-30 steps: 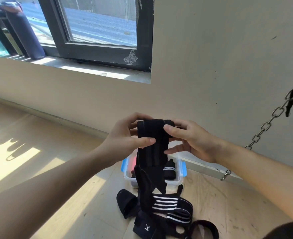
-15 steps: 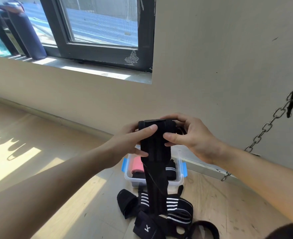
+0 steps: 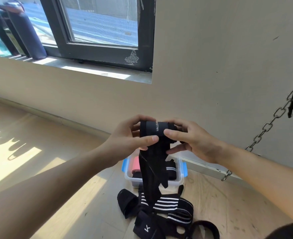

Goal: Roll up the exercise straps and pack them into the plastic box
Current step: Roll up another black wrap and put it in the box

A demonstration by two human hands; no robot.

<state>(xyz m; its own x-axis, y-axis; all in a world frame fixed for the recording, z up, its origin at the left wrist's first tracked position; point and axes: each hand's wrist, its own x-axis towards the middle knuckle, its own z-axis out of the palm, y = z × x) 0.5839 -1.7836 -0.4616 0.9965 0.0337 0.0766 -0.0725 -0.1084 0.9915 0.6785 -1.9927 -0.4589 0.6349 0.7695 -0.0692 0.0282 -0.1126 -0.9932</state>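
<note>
Both hands hold one black strap (image 3: 155,129) up in the air, its wound end caught between them. The left hand (image 3: 130,135) curls round the left end of the roll, thumb pressed across the front just under it. The right hand (image 3: 190,140) pinches the right end, thumb on the front face and the other fingers wrapped behind. From below the two thumbs the loose tail (image 3: 151,169) hangs straight down, twisted partway, and reaches the pile of straps (image 3: 168,204) lying on the floor (image 3: 73,195) well beneath the fingers. The plastic box (image 3: 181,180) sits open on the floor behind that tail, directly under the hands, with a pink band (image 3: 135,163) and a striped roll (image 3: 170,169) already inside. The strap looks like light, soft, slightly stretchy webbing: it folds and twists freely and has no stiffness of its own, so the coil will likely spring loose if the pinch slackens. The best hold seems to be at the two ends of the roll, thumbs on the outer wrap, feeding the tail in flat and taut so that the twist does not get wound in. Several straps in the pile remain unrolled, so I judge the job well short of finished.
</note>
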